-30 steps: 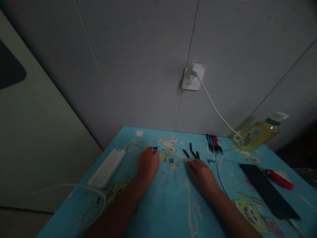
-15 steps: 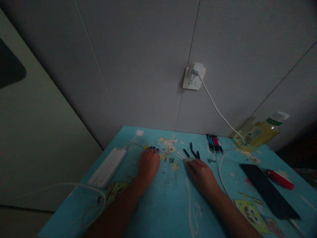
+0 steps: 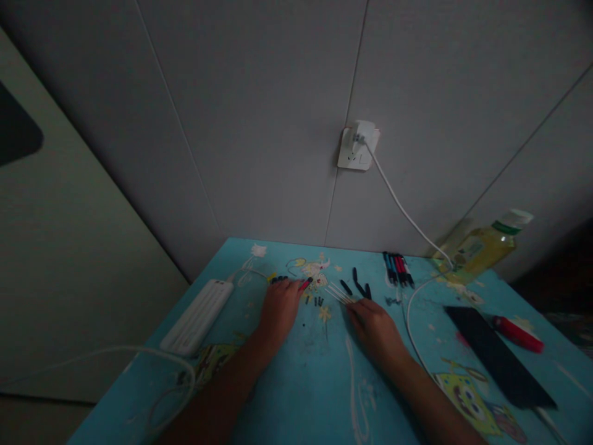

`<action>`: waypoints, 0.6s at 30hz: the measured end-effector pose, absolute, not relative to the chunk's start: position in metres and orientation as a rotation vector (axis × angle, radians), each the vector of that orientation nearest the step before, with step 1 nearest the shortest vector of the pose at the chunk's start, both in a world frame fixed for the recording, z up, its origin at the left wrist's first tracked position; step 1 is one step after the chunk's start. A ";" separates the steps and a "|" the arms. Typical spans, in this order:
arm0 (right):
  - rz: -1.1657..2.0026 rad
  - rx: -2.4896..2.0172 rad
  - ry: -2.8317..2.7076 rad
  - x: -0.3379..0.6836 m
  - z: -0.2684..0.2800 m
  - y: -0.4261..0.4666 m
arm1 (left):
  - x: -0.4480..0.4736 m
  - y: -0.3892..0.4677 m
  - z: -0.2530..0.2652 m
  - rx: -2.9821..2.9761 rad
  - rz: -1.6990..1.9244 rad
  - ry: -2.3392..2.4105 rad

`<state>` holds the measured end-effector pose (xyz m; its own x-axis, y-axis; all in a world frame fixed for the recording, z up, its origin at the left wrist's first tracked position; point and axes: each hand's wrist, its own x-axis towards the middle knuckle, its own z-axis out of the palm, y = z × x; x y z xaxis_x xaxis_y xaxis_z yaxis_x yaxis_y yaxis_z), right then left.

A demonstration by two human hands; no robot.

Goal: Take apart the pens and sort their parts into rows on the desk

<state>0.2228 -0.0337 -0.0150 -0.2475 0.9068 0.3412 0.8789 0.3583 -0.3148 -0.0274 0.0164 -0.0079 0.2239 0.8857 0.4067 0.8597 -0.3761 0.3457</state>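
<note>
My left hand point(image 3: 279, 306) is closed on a short red-and-black pen barrel point(image 3: 305, 284), which sticks out to the right between thumb and fingers. Just beyond its fingertips lies a row of dark pen parts point(image 3: 280, 280). My right hand point(image 3: 374, 324) rests on the table, its fingers closed at the near ends of several thin white pen refills point(image 3: 336, 292) that fan out to the left. Loose black pen parts point(image 3: 359, 285) lie just past the right hand. Between both hands are several small dark pieces point(image 3: 315, 301), too small to name surely.
Several pens point(image 3: 398, 270) lie in a row at the back. A white power strip point(image 3: 198, 316) is on the left. On the right are a bottle of yellow liquid point(image 3: 484, 250), a flat black object point(image 3: 500, 355), a red object point(image 3: 517, 334) and a white cable point(image 3: 407, 312).
A red-and-black pen barrel now shows in my left hand, whose fingers have drawn together from reaching over the dark parts. My right hand stays at the refills. The view has shifted slightly.
</note>
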 end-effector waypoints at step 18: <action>0.006 -1.667 -2.293 0.215 -0.007 -0.002 | 0.018 -0.016 -0.015 1.534 1.167 0.884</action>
<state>0.2149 -0.0016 -0.0075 -0.2781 0.9296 0.2417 0.9283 0.3248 -0.1809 0.0176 -0.0164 -0.0155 0.2742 0.9283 0.2509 -0.0106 -0.2580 0.9661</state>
